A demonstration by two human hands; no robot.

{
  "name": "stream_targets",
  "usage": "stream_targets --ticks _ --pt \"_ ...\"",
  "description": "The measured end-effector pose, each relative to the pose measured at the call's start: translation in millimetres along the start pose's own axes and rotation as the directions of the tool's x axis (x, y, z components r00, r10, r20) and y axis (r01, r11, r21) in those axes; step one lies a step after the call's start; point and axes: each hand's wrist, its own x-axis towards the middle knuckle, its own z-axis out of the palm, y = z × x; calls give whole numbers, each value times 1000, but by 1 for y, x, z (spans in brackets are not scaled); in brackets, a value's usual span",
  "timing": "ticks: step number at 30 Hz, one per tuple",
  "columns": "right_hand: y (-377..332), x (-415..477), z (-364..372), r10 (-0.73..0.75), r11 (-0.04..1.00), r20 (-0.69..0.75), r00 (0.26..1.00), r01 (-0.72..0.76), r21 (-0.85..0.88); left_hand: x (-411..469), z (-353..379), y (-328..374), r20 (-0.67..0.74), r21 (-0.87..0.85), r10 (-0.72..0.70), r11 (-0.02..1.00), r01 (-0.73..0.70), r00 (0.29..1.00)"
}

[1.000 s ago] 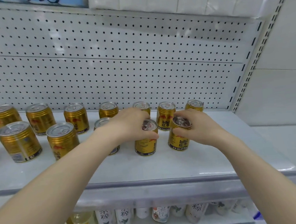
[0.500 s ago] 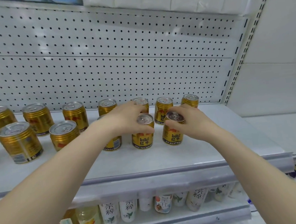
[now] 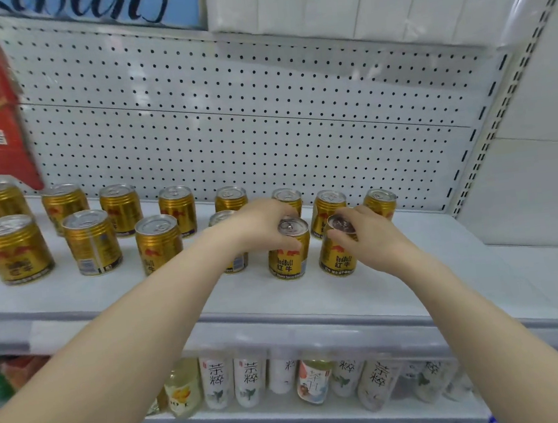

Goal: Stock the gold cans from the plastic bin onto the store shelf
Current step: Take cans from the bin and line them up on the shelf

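- From my feed, a white store shelf [image 3: 314,293] runs along a pegboard back [image 3: 262,127].
- Back-row gold cans [image 3: 177,210] stand upright against the pegboard, spaced apart.
- Front-row gold cans [image 3: 91,244] stand nearer the edge.
- Right of those, the left RedBull can [image 3: 289,262] and the right RedBull can [image 3: 338,262] stand upright just beside each other, with their labels facing me.

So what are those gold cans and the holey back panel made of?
Gold cans: probably thin metal, glossy gold print, with bare silvery pull-tab lids and ribbed shoulders. Back panel: looks like white-painted sheet metal, fairly matte, with punched rows of holes; coated board can't be ruled out.
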Motion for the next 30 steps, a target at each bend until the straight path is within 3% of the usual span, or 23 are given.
stream_targets --ticks 6,9,11,16,23,26,30 --pt "-13 3 -11 5 995 55 998 1 -101 -31 -2 -16 -130 64 -18 998 27 991" --pt "-38 14 -20 -44 990 -104 994 29 -137 -50 -29 -54 -361 75 18 997 10 932" --pt "-66 26 -18 -125 986 -185 975 101 -132 -56 -47 -85 -397 75 -5 996 38 918" --pt "-143 74 15 -130 990 -53 990 127 -54 -48 -71 -166 -212 148 -148 972 181 966" --pt "-180 126 42 109 987 123 986 -92 -133 -6 -70 -208 -14 175 -54 983 56 998" --pt "-185 134 43 129 986 192 973 -105 -128 10 -68 -210 98 228 -47 973 23 994" --pt "-188 136 46 164 983 151 975 -149 -111 19 -68 -217 67 226 -8 974 -7 998"
